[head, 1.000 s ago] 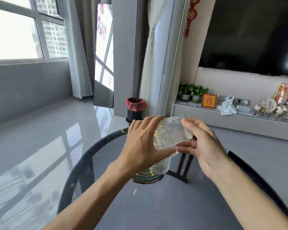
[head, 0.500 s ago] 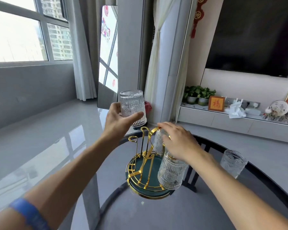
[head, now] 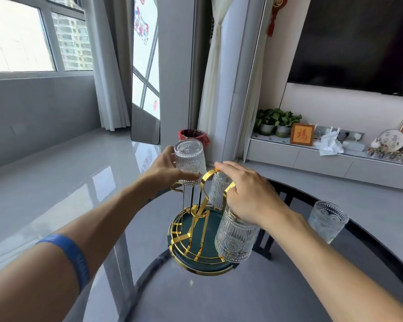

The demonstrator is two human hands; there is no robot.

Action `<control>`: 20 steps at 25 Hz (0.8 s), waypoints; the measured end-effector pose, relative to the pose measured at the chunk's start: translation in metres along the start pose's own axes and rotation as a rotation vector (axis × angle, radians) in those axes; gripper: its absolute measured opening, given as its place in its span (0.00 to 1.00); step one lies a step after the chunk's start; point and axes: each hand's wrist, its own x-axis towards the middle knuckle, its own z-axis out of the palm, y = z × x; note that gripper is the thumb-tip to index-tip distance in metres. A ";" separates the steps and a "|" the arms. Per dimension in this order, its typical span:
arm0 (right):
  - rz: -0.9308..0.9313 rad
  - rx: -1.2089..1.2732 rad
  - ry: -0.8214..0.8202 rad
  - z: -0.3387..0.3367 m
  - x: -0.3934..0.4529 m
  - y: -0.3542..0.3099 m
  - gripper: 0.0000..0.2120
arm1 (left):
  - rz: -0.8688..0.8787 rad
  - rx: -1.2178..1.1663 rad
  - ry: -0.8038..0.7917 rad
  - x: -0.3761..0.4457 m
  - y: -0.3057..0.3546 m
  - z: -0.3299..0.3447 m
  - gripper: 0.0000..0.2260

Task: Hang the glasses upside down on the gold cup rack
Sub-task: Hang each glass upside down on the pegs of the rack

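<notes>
The gold cup rack (head: 197, 206) stands on a round dark green tray (head: 203, 263) on the table. My left hand (head: 165, 169) holds a ribbed clear glass (head: 190, 162) upside down, its rim just above a gold prong on the rack's far left. My right hand (head: 247, 194) grips the rack's gold top handle. One glass (head: 236, 238) hangs upside down at the rack's near right, another (head: 219, 189) at the far side, partly behind my right hand. A fourth glass (head: 327, 223) stands upright on the table to the right.
The round glass table (head: 219, 298) has a dark rim, with its far edge just behind the rack. A red-lined bin (head: 192, 137) stands on the floor beyond. A low white cabinet (head: 323, 161) with plants and ornaments runs along the right wall.
The upside-down glass in my left hand has come down toward the rack's left prong. My right hand has closed on the rack's handle. The view has tilted slightly.
</notes>
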 end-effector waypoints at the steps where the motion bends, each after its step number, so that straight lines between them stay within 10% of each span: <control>1: 0.001 0.002 -0.006 0.000 0.000 0.001 0.32 | -0.005 0.031 -0.030 -0.001 -0.001 0.001 0.43; 12: -0.006 0.015 -0.008 -0.001 0.000 0.001 0.31 | -0.287 0.241 -0.284 0.005 0.008 0.004 0.19; 20: 0.009 0.021 -0.015 0.002 0.001 0.003 0.31 | -0.364 0.298 -0.208 0.002 0.018 0.003 0.26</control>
